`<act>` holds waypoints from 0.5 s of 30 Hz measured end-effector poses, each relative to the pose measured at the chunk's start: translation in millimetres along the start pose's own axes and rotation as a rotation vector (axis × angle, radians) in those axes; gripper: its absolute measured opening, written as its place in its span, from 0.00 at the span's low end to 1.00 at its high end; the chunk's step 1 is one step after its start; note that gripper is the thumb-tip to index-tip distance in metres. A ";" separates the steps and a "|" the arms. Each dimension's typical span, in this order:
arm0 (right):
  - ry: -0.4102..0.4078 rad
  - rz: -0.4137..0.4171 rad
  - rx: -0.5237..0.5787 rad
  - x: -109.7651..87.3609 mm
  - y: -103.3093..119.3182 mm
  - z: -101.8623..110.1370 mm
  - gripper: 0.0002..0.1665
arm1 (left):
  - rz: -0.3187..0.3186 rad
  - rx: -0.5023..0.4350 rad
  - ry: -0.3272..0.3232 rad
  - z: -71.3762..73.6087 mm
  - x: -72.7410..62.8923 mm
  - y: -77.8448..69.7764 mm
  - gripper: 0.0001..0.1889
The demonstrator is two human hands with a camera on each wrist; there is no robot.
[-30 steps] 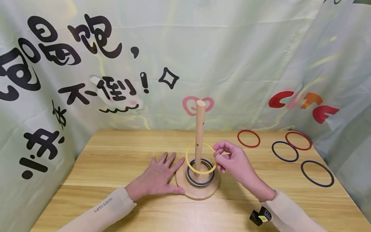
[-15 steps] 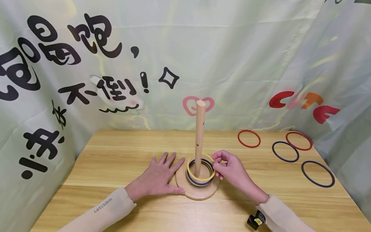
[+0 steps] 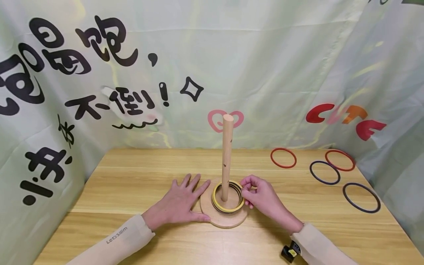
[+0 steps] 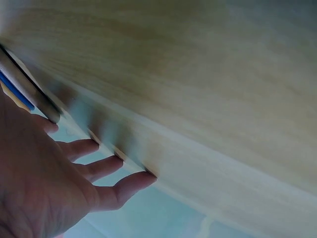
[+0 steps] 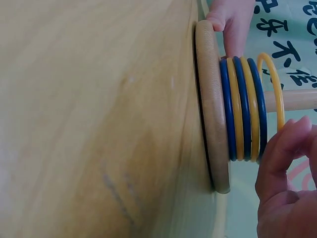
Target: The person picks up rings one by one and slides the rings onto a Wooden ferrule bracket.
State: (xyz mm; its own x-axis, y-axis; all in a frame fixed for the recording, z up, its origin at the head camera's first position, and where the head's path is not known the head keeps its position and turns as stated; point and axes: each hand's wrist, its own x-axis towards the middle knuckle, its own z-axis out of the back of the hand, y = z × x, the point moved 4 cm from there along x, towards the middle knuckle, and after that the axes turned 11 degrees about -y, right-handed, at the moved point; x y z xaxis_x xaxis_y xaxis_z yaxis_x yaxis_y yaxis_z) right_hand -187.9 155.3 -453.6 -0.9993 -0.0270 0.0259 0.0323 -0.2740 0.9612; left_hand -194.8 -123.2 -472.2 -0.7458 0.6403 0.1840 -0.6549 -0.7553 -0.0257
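An upright wooden peg (image 3: 226, 154) stands on a round wooden base (image 3: 228, 221). Around its foot, in the right wrist view, lies a stack of blue and yellow rings (image 5: 242, 109) in alternating colours. My right hand (image 3: 260, 193) pinches a yellow ring (image 5: 280, 99) by its right side with thumb and fingers. That ring encircles the peg and sits tilted over the top blue ring. My left hand (image 3: 179, 202) lies with fingers spread on the left of the base, its thumb and index finger at the base's edge.
On the right of the wooden table (image 3: 132, 184) lie a red ring (image 3: 285, 167), a second red ring (image 3: 340, 150) overlapping a blue ring (image 3: 326, 183), and another blue ring (image 3: 367, 211). A printed curtain (image 3: 281, 73) hangs behind. A small black camera (image 3: 290, 252) is on my right wrist.
My right hand has lowered the yellow ring down the peg, from above the stack to its top, where it now covers the top blue ring from above. The left hand stays put.
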 end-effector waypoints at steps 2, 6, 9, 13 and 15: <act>0.001 0.002 -0.001 0.7 -1.5 -0.6 0.15 | 0.000 0.001 -0.002 -0.2 -0.1 0.1 0.61; -0.005 0.006 -0.004 1.6 -3.8 -1.4 0.15 | -0.003 0.008 -0.010 -0.4 -0.3 0.0 0.61; -0.008 0.003 -0.006 1.6 -5.0 -2.3 0.15 | -0.004 0.012 -0.012 -0.5 -0.3 0.0 0.61; -0.026 -0.017 -0.005 0.8 -4.1 -1.6 0.14 | -0.003 0.018 -0.009 -0.8 0.0 -0.2 0.61; -0.039 -0.028 -0.003 0.2 -2.3 1.3 0.14 | -0.003 0.020 -0.007 -0.8 0.4 -0.7 0.61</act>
State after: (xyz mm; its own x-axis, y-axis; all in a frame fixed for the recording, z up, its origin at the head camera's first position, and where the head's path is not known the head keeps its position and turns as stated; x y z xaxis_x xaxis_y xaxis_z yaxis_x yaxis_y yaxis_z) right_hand -188.2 157.2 -455.4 -0.9998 0.0185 0.0103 0.0047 -0.2770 0.9609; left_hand -194.7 -122.3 -472.9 -0.7429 0.6416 0.1910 -0.6544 -0.7561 -0.0052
